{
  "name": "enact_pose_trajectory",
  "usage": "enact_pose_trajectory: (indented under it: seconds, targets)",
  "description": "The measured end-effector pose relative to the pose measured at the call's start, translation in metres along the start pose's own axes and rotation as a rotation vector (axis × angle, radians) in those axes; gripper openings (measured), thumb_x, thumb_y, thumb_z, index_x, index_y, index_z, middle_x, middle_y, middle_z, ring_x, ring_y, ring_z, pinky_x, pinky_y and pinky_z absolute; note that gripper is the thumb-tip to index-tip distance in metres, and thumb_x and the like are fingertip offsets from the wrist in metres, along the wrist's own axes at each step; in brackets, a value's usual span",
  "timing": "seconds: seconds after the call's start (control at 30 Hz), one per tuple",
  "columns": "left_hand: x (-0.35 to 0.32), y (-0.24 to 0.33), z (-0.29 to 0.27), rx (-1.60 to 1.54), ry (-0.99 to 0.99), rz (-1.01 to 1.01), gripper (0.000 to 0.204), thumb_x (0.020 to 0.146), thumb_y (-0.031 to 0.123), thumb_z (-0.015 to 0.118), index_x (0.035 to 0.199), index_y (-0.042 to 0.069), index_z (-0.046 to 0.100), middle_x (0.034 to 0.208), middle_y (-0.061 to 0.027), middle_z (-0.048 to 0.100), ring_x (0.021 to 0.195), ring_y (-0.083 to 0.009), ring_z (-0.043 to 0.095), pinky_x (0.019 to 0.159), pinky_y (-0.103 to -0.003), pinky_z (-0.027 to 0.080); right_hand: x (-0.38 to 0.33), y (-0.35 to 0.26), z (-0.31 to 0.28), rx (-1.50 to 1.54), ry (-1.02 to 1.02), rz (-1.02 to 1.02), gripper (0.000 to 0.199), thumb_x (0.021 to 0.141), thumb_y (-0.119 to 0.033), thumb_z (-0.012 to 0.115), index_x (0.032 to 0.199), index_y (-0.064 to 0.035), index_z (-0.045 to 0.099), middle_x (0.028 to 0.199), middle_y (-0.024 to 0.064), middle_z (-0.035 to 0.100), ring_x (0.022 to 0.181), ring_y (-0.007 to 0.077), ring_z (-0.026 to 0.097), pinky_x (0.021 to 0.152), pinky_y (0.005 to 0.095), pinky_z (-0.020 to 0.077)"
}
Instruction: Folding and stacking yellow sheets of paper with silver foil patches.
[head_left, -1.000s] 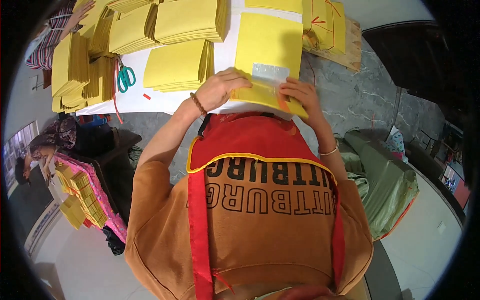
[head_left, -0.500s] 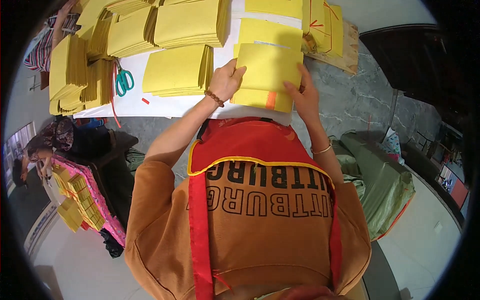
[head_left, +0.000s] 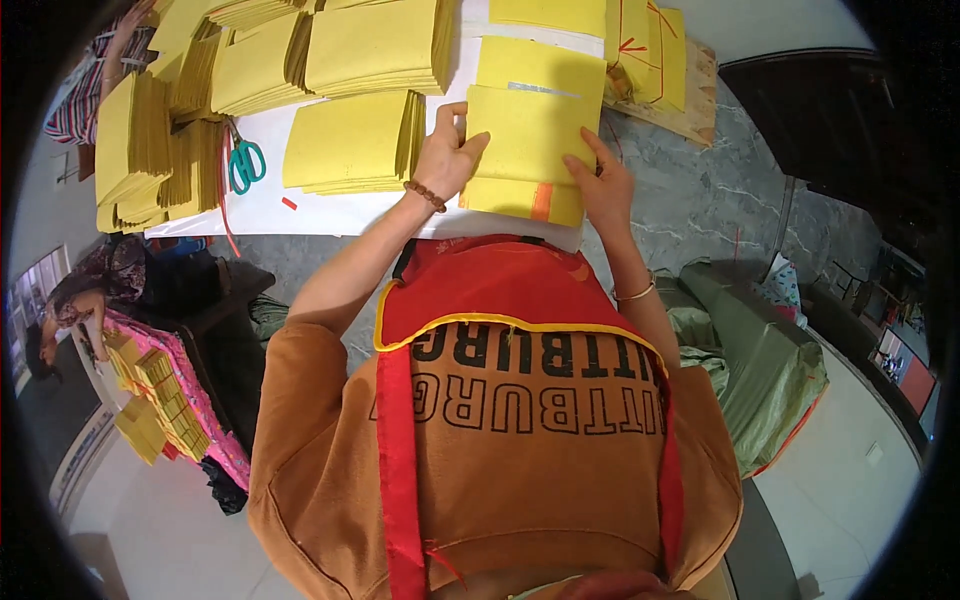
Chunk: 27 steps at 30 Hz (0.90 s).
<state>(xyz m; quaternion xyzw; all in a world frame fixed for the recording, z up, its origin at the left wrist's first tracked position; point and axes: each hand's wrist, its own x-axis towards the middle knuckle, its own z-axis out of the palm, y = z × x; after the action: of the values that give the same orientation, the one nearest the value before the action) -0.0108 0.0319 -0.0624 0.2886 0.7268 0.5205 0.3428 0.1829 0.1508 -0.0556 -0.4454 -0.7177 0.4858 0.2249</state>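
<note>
My left hand [head_left: 447,160] and my right hand [head_left: 605,182] hold a yellow paper stack [head_left: 525,130] by its two side edges, at the near right of the table. The left thumb rests on its top face, with the fingers along the left edge. My right thumb and fingers pinch the right edge. Beneath it, toward me, shows more yellow paper [head_left: 497,198] with an orange band across it. Just beyond lies another yellow paper stack [head_left: 540,62]. Left of my left hand sits a thick, slightly fanned stack of yellow paper [head_left: 345,145].
Teal-handled scissors [head_left: 245,165] and a red ribbon [head_left: 226,215] lie at the left of the white-covered table [head_left: 330,218]. Several yellow paper stacks [head_left: 375,45] fill the far left. Red-tied bundles [head_left: 660,65] rest on a wooden board at the right. Another person's arm [head_left: 122,45] reaches in far left.
The held paper stack has shifted slightly left and away from me, uncovering more of the right edge beneath. My right fingers have come down along its right side.
</note>
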Motion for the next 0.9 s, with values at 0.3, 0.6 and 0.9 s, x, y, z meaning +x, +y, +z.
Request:
enact_pose_trajectory:
  seconds: [0.3, 0.6, 0.9]
  targets:
    - [-0.013, 0.056, 0.027, 0.825, 0.016, 0.727, 0.045, 0.082, 0.024, 0.062, 0.122, 0.007, 0.049, 0.126, -0.0161, 0.045, 0.118, -0.0347, 0.04, 0.094, -0.045, 0.034, 0.0, 0.005, 0.005, 0.028, 0.022, -0.024, 0.047, 0.076, -0.021, 0.068, 0.119, -0.004, 0.058, 0.099, 0.0189, 0.066, 0.084, 0.0231, 0.066, 0.074, 0.0317, 0.0489]
    - [-0.011, 0.021, 0.041, 1.066, -0.102, 0.714, 0.052, 0.087, 0.043, 0.052, 0.132, 0.018, 0.045, 0.137, -0.0146, 0.038, 0.125, -0.0358, 0.033, 0.102, -0.05, 0.027, -0.018, -0.021, -0.004, -0.311, 0.043, -0.095, 0.044, 0.078, -0.023, 0.067, 0.119, -0.0094, 0.058, 0.123, 0.0145, 0.055, 0.095, 0.0256, 0.059, 0.079, 0.0392, 0.045]
    - [-0.007, 0.023, 0.034, 1.065, -0.134, 0.778, 0.053, 0.086, 0.044, 0.052, 0.13, 0.016, 0.046, 0.138, -0.0165, 0.036, 0.127, -0.0358, 0.031, 0.103, -0.052, 0.023, -0.049, 0.018, 0.003, -0.687, -0.102, -0.509, 0.054, 0.089, -0.041, 0.049, 0.133, -0.0112, 0.043, 0.143, 0.0064, 0.035, 0.134, 0.0271, 0.029, 0.104, 0.0607, 0.0153]
